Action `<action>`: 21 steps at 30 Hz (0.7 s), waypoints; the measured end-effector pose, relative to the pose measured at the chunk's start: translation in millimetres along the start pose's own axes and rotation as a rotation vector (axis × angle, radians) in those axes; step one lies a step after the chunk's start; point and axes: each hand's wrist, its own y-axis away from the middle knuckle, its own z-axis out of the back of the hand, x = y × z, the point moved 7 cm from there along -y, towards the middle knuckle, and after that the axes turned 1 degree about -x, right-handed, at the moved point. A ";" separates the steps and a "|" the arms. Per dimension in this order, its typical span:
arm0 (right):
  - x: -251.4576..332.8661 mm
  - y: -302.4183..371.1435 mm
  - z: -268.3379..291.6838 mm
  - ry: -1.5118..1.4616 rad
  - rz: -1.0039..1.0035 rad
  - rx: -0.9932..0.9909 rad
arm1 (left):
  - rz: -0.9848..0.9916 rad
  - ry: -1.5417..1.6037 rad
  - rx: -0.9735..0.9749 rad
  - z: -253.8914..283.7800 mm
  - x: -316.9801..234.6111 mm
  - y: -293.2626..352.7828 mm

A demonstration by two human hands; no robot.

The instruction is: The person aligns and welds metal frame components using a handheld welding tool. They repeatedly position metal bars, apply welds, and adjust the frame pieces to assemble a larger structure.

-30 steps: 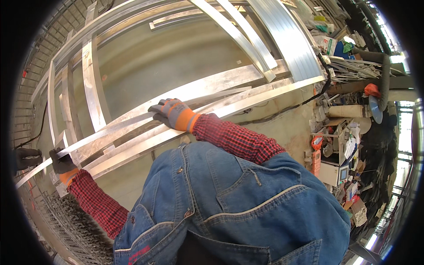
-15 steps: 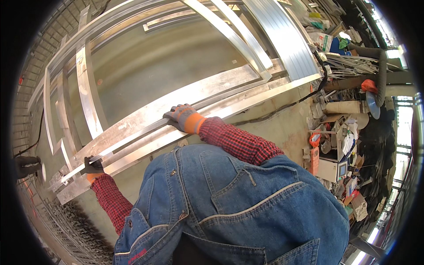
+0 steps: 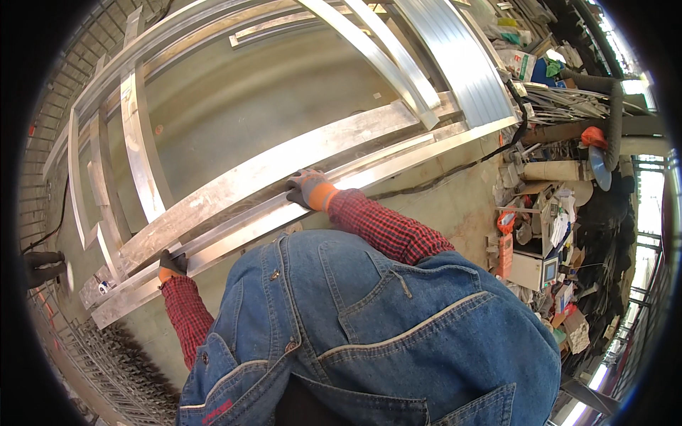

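Both of my hands, in grey and orange work gloves, are closed on a long, thin metal bar (image 3: 234, 222). My left hand (image 3: 172, 265) grips it toward its left end, fingers curled over the edge. My right hand (image 3: 311, 189) holds it farther right, thumb on the near side. The bar lies along the inner side of a bright front rail (image 3: 426, 152), nearly parallel to it; whether it rests fully there I cannot tell. Beyond it, across a narrow gap, runs a wide, scuffed metal beam (image 3: 263, 168).
Long metal crosspieces (image 3: 138, 135) form a large frame beyond the beam. A ribbed metal panel (image 3: 455, 64) lies at the far right. A black cable (image 3: 440, 177) runs along the floor. Boxes, scrap and a white machine (image 3: 533, 273) crowd the right side. Someone's dark shoes (image 3: 46, 266) show at left.
The bar has moved toward me, away from the wide beam and against the front rail, opening a gap behind it. Both hands have shifted to the right with it.
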 end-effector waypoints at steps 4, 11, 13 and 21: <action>-8.0 -6.9 -4.9 -0.017 0.006 0.001 | 0.005 -0.252 0.101 -8.1 -4.1 7.3; -13.5 -13.7 -11.2 0.007 0.037 0.050 | 0.191 -0.111 -0.011 -17.8 -22.3 62.7; -13.2 -16.0 -8.4 0.017 0.042 0.036 | 0.199 -0.107 -0.045 -22.2 -25.6 72.3; -33.7 -22.2 -8.5 0.021 0.031 0.036 | 0.285 -0.272 -0.009 -28.8 -26.6 70.4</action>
